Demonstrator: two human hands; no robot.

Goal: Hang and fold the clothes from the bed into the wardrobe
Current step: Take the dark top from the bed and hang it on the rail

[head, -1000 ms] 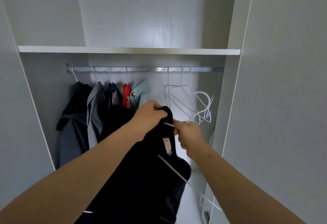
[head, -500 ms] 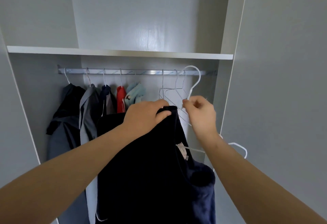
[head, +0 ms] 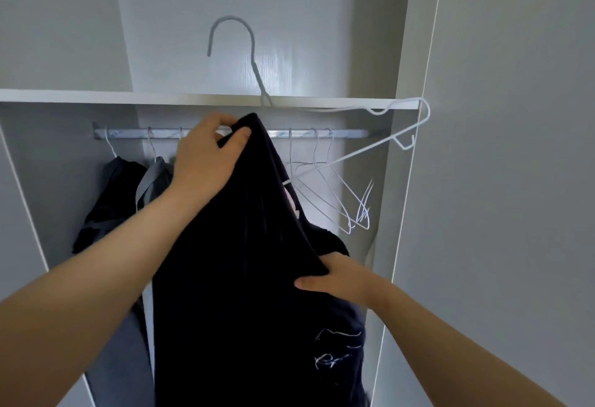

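A dark navy garment (head: pixel 235 261) hangs in front of the open wardrobe. My left hand (head: pixel 206 158) pinches its top edge, raised to the level of the metal rail (head: pixel 347 133). My right hand (head: pixel 338 281) grips the fabric lower down on the right side. A white wire hanger (head: pixel 370 149) is partly inside the garment: its hook rises above the shelf (head: pixel 96 97) and its right end sticks out toward the wardrobe's right wall.
Dark and grey clothes (head: pixel 125 194) hang at the rail's left end. Several empty wire hangers (head: pixel 325 187) hang on the right part of the rail. A grey wardrobe door (head: pixel 515 165) stands close on the right.
The garment and hanger have risen, the hook now above the shelf. My right hand let go of the hanger's neck and dropped to grip the fabric lower on the right.
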